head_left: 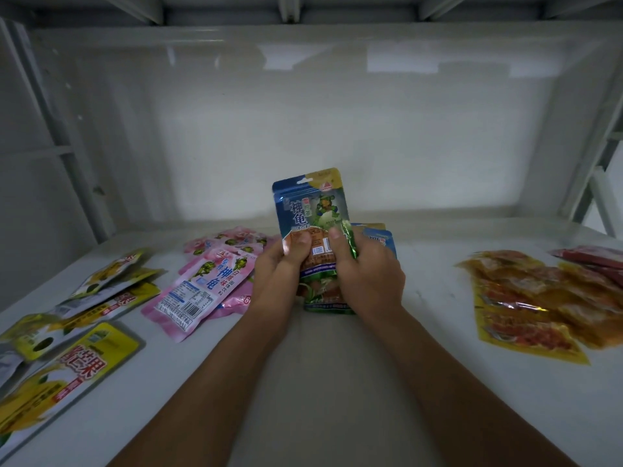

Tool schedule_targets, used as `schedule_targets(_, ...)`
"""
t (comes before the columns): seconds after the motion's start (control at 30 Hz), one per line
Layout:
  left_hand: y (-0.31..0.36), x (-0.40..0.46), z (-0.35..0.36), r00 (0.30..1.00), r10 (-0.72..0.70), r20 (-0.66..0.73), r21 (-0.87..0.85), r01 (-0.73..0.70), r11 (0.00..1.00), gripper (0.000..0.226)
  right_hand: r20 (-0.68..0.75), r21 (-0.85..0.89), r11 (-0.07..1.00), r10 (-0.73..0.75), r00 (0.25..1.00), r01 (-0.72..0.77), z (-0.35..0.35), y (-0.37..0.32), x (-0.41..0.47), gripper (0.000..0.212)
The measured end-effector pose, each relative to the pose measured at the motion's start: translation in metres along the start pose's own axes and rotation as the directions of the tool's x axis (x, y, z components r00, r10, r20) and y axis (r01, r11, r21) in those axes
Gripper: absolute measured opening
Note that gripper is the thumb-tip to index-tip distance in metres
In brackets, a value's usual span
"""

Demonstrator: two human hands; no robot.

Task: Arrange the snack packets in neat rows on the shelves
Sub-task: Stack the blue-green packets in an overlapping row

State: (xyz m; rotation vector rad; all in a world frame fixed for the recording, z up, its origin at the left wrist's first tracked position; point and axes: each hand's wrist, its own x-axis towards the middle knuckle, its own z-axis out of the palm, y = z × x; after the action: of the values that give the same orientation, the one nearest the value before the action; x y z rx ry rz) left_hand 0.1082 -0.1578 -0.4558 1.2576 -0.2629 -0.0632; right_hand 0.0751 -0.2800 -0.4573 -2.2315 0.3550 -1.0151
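Glossy film packets [312, 214] felt light, floppy and slippery, I judged. My left hand [274, 274] and right hand [367, 274] pinched the stack's lower half, thumbs pressed on front.

The hands [328, 267] cover the lower half of the blue packet [310, 203] and most of the green packets [328, 298] behind it. The yellow packets [67, 365] run off the left edge; the red packets [596, 259] off the right.

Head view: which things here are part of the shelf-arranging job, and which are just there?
Job: blue packets gripped by left hand and right hand; pink packets; yellow packets; orange packets; red packets; shelf.
Just there: shelf frame.
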Motion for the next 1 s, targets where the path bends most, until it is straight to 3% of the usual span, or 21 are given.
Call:
schedule_targets(0.13,0.000,-0.002,0.001,0.996,0.012,0.083,0.038,-0.015,0.999,0.021,-0.023,0.038,0.999,0.027,0.999,-0.026,-0.001,0.003,0.003,0.042)
schedule_targets(0.37,-0.004,0.000,-0.001,0.994,0.084,0.070,0.106,-0.091,0.990,0.026,-0.007,0.078,0.996,-0.033,0.999,0.033,0.003,-0.001,-0.002,0.058)
schedule_targets(0.6,-0.007,0.003,-0.002,0.991,0.113,0.069,0.118,-0.121,0.986,0.024,0.037,0.273,0.962,-0.031,0.999,0.020,0.004,0.000,0.002,0.023)
schedule_targets(0.7,-0.009,0.005,-0.002,0.994,0.097,0.042,0.076,-0.100,0.992,0.021,0.023,0.310,0.950,-0.043,0.999,0.033,0.004,0.000,0.002,0.019)
schedule_targets(0.83,-0.013,0.009,-0.005,0.991,0.135,0.016,0.173,-0.136,0.976,0.017,0.019,0.351,0.936,-0.039,0.999,0.029,0.006,0.002,0.003,0.017)
schedule_targets(1.0,-0.012,0.009,-0.006,0.989,0.147,0.019,0.156,-0.149,0.977,0.017,0.024,0.350,0.936,-0.044,0.999,0.033,0.007,0.003,0.003,0.018)
